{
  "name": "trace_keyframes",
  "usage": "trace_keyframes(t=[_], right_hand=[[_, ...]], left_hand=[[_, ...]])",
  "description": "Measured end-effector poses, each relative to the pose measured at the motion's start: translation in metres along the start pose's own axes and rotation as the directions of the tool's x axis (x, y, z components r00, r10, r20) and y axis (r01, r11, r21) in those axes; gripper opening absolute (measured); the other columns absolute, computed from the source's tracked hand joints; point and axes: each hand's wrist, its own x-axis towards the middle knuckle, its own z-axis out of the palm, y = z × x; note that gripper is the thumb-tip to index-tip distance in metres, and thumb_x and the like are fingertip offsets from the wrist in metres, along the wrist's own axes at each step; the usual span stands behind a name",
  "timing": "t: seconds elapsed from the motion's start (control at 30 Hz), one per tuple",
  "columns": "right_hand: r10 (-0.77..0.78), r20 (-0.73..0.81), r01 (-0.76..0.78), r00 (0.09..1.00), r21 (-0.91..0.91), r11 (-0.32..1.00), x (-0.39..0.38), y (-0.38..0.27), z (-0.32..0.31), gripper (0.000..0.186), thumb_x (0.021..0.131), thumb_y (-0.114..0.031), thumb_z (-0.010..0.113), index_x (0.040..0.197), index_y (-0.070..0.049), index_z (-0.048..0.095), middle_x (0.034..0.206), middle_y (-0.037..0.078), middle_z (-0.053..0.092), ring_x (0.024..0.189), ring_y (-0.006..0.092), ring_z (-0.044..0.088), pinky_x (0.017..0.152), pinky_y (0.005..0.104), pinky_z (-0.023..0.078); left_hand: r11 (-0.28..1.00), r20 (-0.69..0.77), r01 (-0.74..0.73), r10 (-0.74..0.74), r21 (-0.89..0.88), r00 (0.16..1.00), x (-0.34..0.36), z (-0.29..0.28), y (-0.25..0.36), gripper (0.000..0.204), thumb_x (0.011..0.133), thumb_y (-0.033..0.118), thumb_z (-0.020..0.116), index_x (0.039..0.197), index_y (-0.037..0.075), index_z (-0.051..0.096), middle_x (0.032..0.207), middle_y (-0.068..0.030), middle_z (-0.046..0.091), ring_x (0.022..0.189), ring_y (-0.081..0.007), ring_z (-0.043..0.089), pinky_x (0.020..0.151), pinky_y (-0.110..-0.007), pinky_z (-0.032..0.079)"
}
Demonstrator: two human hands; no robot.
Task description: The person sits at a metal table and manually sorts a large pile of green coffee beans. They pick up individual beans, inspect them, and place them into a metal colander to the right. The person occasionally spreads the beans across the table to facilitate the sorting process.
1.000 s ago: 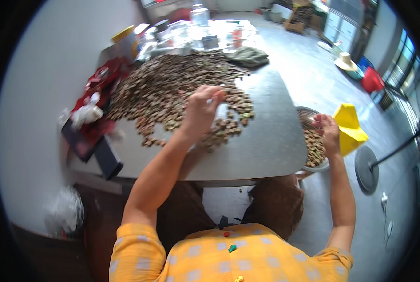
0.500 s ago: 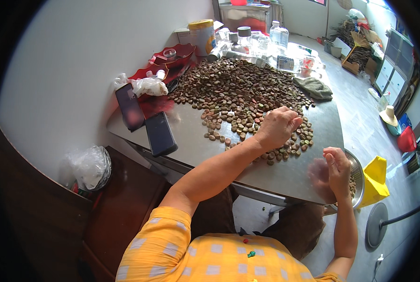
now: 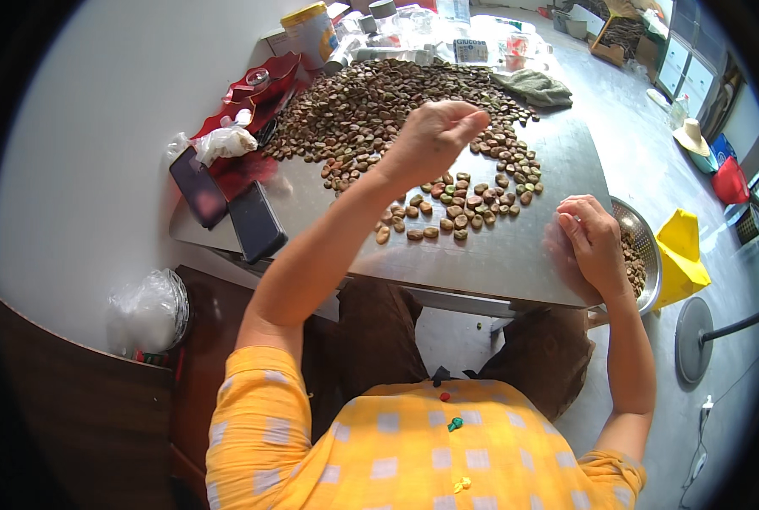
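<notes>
A broad heap of brown, flattish beans [image 3: 362, 102] covers the back of the steel table [image 3: 515, 259], with looser beans [image 3: 460, 208] spread toward the front. My left hand [image 3: 435, 140] is raised over the heap's near part, fingers curled and pinched; what they hold, if anything, is hidden. At the table's right end, my right hand [image 3: 590, 238] has curled fingers beside a perforated steel colander [image 3: 649, 263] with beans in it; I cannot make out its grip.
Two dark phones [image 3: 256, 221], a red tray [image 3: 282, 72] and crumpled white plastic lie left. Plastic bottles, a yellow-lidded canister [image 3: 307, 38] and a green cloth [image 3: 532, 89] sit behind the beans. A yellow object [image 3: 679, 255] and a round metal stand [image 3: 694, 340] are right, a wall left.
My left hand has risen farther over the heap than half a second ago. My right hand is slightly farther forward at the colander's side. The whole view has shifted.
</notes>
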Motion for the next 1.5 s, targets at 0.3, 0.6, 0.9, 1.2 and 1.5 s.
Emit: trace_keyframes(t=[0.3, 0.6, 0.9, 1.2, 1.5], right_hand=[[-0.011, 0.025, 0.010, 1.000, 0.017, 1.000, -0.001, 0.000, 0.000, 0.009, 0.083, -0.008, 0.062, 0.086, 0.001, 0.062, 0.092, 0.013, 0.062, 0.080, 0.0287, 0.063, 0.070, 0.0341, 0.051], [-0.038, 0.030, 0.038, 0.999, 0.008, 0.999, 0.000, -0.002, 0.000, 0.008, 0.080, -0.006, 0.063, 0.084, 0.000, 0.061, 0.092, 0.012, 0.062, 0.081, 0.0293, 0.062, 0.071, 0.0353, 0.051], [-0.058, 0.034, 0.063, 0.998, -0.184, 0.981, -0.003, -0.002, -0.003, 0.019, 0.078, -0.012, 0.065, 0.093, -0.001, 0.063, 0.111, 0.015, 0.060, 0.096, 0.0338, 0.060, 0.085, 0.0444, 0.045], [0.266, 0.529, -0.019, 0.806, -0.427, 0.904, 0.033, -0.029, 0.029, 0.079, 0.084, -0.062, 0.047, 0.144, -0.014, 0.029, 0.150, 0.021, 0.018, 0.138, 0.0400, 0.015, 0.110, 0.0574, 0.008], [0.174, 0.462, 0.049, 0.870, -0.431, 0.901, 0.097, -0.018, 0.100, 0.071, 0.085, -0.056, 0.051, 0.141, -0.016, 0.035, 0.150, 0.018, 0.020, 0.138, 0.0370, 0.019, 0.108, 0.0559, 0.018]], left_hand=[[0.709, 0.096, 0.048, -0.162, 0.704, 0.982, -0.129, -0.044, -0.023, 0.090, 0.078, 0.062, 0.057, 0.145, 0.011, 0.024, 0.145, -0.0290, 0.018, 0.135, -0.0474, 0.014, 0.107, -0.057, 0.016], [0.629, 0.142, 0.011, -0.194, 0.777, 0.971, -0.087, 0.033, -0.021, 0.076, 0.086, 0.060, 0.044, 0.145, 0.016, 0.027, 0.148, -0.0264, 0.017, 0.138, -0.0431, 0.010, 0.109, -0.054, 0.007], [0.629, 0.074, 0.030, -0.138, 0.777, 0.988, -0.036, 0.035, -0.020, 0.065, 0.091, 0.051, 0.045, 0.143, 0.014, 0.031, 0.148, -0.0246, 0.019, 0.139, -0.0408, 0.013, 0.110, -0.056, 0.008], [0.499, -0.133, 0.371, -0.449, 0.783, 0.884, -0.112, -0.055, -0.045, 0.074, 0.088, 0.061, 0.042, 0.146, 0.019, 0.025, 0.149, -0.0251, 0.013, 0.138, -0.0447, 0.008, 0.109, -0.059, 0.007], [0.569, -0.076, 0.397, -0.505, 0.720, 0.860, -0.074, -0.025, -0.038, 0.075, 0.086, 0.062, 0.043, 0.147, 0.022, 0.022, 0.152, -0.0212, 0.010, 0.140, -0.0413, 0.003, 0.107, -0.062, 0.001]])
